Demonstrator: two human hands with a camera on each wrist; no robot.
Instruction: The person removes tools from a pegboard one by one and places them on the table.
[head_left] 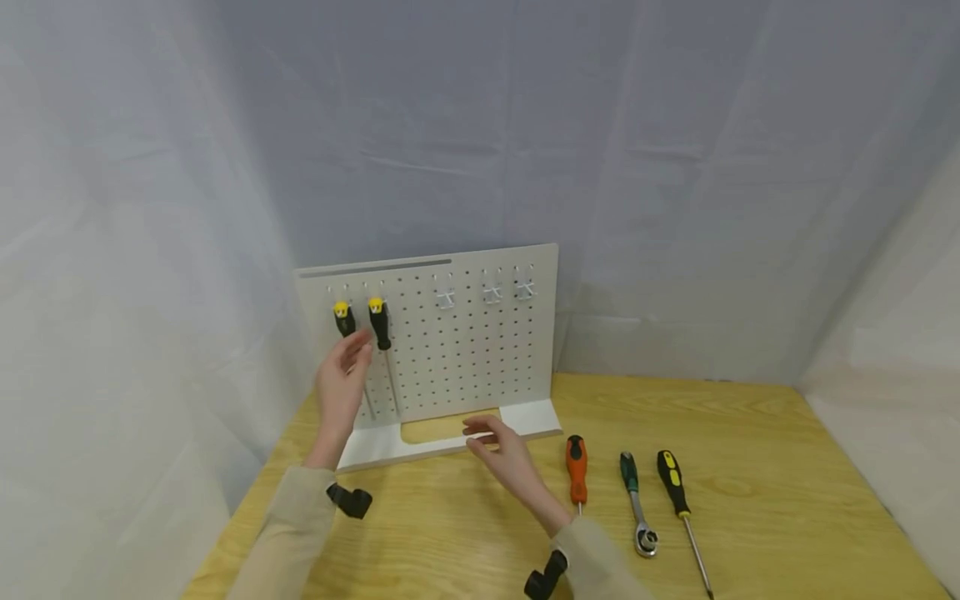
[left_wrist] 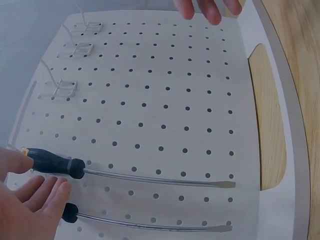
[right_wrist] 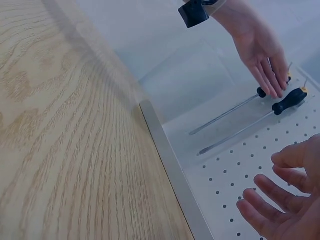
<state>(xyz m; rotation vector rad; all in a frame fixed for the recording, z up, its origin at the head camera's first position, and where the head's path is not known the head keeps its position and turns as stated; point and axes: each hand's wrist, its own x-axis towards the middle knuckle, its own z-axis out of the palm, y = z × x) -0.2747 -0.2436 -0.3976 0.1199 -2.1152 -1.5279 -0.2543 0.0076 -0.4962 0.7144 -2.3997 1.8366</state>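
Note:
Two screwdrivers with black handles and yellow ends hang side by side at the left of a white pegboard (head_left: 465, 358). My left hand (head_left: 343, 383) is beside the right-hand screwdriver (head_left: 380, 325) and partly covers the left-hand screwdriver (head_left: 342, 317). In the left wrist view, its thumb is right at the handle's end and the fingers lie relaxed between the two handles. Both flat-tipped shafts (left_wrist: 160, 178) lie along the board. My right hand (head_left: 510, 458) hovers before the board's base, fingers loosely bent with nothing in them.
Three hooks, among them the middle hook (head_left: 492, 293), are fixed on the board's upper right. On the wooden table (head_left: 450, 542) lie an orange-handled tool (head_left: 576, 471), a green-handled ratchet (head_left: 632, 492) and a black-and-yellow screwdriver (head_left: 675, 483). White curtains surround the table.

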